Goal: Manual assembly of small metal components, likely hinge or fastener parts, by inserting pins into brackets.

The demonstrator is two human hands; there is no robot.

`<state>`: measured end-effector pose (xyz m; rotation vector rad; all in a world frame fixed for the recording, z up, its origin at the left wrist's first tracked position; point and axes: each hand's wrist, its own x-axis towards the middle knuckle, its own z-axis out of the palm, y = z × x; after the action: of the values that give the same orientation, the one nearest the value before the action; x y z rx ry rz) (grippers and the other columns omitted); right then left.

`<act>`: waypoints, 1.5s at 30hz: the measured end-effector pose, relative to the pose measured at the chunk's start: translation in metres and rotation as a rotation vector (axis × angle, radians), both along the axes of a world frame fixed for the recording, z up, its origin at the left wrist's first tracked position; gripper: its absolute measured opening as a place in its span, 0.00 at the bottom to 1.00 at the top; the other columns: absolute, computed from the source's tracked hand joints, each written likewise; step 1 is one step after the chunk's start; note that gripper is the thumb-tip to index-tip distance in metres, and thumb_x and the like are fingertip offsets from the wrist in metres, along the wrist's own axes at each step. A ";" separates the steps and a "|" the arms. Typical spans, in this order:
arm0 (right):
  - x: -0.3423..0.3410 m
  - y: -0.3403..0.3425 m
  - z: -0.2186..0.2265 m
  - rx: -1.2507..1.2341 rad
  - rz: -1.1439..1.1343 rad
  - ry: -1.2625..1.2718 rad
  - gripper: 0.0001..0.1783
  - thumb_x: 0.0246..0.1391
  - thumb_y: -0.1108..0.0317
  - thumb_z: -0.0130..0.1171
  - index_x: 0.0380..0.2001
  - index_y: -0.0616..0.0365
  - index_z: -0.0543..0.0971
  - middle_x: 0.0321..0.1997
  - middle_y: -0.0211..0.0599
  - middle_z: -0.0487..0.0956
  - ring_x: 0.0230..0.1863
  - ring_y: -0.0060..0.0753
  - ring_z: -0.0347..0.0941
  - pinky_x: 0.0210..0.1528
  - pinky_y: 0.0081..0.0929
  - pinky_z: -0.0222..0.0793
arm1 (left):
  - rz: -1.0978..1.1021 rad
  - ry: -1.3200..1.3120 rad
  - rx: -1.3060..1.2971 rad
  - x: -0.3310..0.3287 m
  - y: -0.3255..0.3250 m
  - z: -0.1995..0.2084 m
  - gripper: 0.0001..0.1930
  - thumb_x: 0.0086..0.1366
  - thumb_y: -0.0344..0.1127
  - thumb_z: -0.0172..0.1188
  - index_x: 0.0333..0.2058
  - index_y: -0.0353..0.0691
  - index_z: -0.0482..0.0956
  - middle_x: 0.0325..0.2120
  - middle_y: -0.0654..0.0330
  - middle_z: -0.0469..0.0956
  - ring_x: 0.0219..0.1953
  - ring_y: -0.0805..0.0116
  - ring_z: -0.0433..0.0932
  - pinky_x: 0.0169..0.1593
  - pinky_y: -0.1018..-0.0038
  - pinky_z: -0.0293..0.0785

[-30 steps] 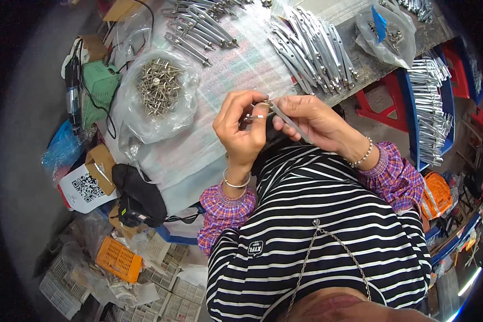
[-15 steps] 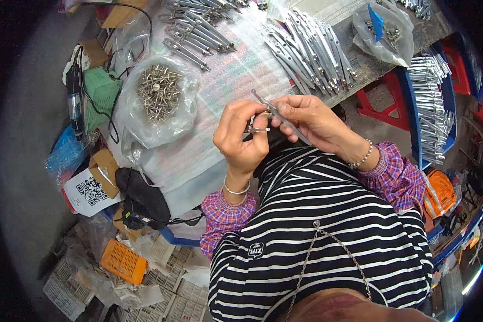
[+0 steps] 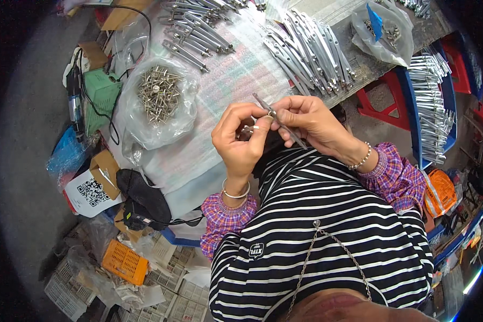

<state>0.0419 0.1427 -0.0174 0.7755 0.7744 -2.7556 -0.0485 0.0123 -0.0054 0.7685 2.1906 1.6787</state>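
Observation:
My right hand (image 3: 315, 124) is closed on a flat grey metal strip (image 3: 294, 136), which slants down to the right in front of my chest. My left hand (image 3: 236, 140) pinches at the strip's upper part with thumb and index finger. Small shiny metal pieces show inside its curled fingers; their exact kind is hidden. Left of my hands, a clear plastic bag (image 3: 139, 130) lies open around a heap of bolts (image 3: 160, 95). Beyond my hands, a pile of silver metal strips (image 3: 312, 53) rests on the table, and strips with fittings attached (image 3: 201, 35) lie at the far left.
A second bag (image 3: 397, 51) with small parts sits far right. Beside the table stand a blue bin of metal strips (image 3: 433, 107) and a red stool (image 3: 383, 104). A green box (image 3: 101, 91) with a corded power driver (image 3: 75, 104) and a black pouch (image 3: 142, 198) line the left edge.
The strip has turned slightly in my fingers, showing a narrower edge, and its lower end has shifted a little left. Both hands stay close together in nearly the same place.

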 end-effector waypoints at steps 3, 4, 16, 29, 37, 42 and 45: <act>0.001 0.000 -0.001 0.024 0.013 0.022 0.10 0.54 0.68 0.53 0.35 0.63 0.73 0.28 0.34 0.75 0.23 0.19 0.70 0.24 0.15 0.71 | -0.012 -0.150 0.013 0.000 0.000 0.003 0.06 0.46 0.20 0.61 0.24 0.35 0.75 0.24 0.66 0.73 0.20 0.83 0.65 0.22 0.88 0.58; 0.001 0.001 -0.001 0.041 0.026 0.034 0.09 0.53 0.68 0.54 0.35 0.63 0.73 0.27 0.34 0.75 0.23 0.19 0.70 0.24 0.16 0.71 | 0.022 -0.309 0.074 0.001 0.002 0.005 0.07 0.46 0.20 0.61 0.25 0.35 0.75 0.25 0.66 0.73 0.22 0.83 0.66 0.24 0.88 0.60; 0.003 0.010 -0.002 -0.072 0.155 -0.006 0.15 0.45 0.72 0.61 0.38 0.65 0.73 0.25 0.35 0.75 0.22 0.25 0.72 0.28 0.21 0.72 | -0.226 -0.497 0.066 -0.016 -0.009 0.006 0.08 0.46 0.20 0.61 0.29 0.32 0.77 0.25 0.65 0.73 0.23 0.85 0.65 0.26 0.88 0.60; 0.001 0.009 -0.008 -0.094 0.175 -0.007 0.08 0.52 0.70 0.53 0.36 0.61 0.72 0.28 0.30 0.73 0.26 0.20 0.71 0.31 0.19 0.71 | -0.045 -0.500 0.190 -0.011 -0.011 0.022 0.11 0.55 0.26 0.57 0.37 0.32 0.73 0.29 0.60 0.74 0.30 0.78 0.71 0.32 0.86 0.63; 0.000 0.004 -0.010 -0.179 0.085 0.053 0.09 0.53 0.71 0.52 0.38 0.61 0.71 0.30 0.30 0.71 0.29 0.22 0.70 0.34 0.26 0.74 | -0.075 -0.425 0.309 -0.003 -0.003 0.018 0.07 0.59 0.28 0.53 0.35 0.32 0.71 0.33 0.58 0.72 0.32 0.76 0.68 0.32 0.85 0.62; 0.000 0.006 -0.008 -0.205 0.058 0.057 0.09 0.52 0.72 0.53 0.38 0.60 0.71 0.31 0.31 0.73 0.31 0.24 0.71 0.38 0.30 0.75 | -0.129 -0.250 0.231 -0.001 0.000 0.018 0.06 0.57 0.23 0.54 0.34 0.30 0.73 0.33 0.57 0.71 0.35 0.72 0.70 0.39 0.81 0.66; 0.002 0.007 -0.010 -0.216 0.023 0.049 0.10 0.52 0.72 0.53 0.38 0.60 0.72 0.31 0.32 0.74 0.32 0.25 0.72 0.39 0.31 0.75 | -0.096 -0.014 0.104 -0.003 -0.002 0.016 0.06 0.53 0.22 0.57 0.31 0.31 0.75 0.30 0.56 0.74 0.32 0.71 0.73 0.36 0.79 0.68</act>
<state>0.0442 0.1498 -0.0272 0.6536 0.4797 -2.7862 -0.0518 0.0107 0.0103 0.8721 2.0367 1.7552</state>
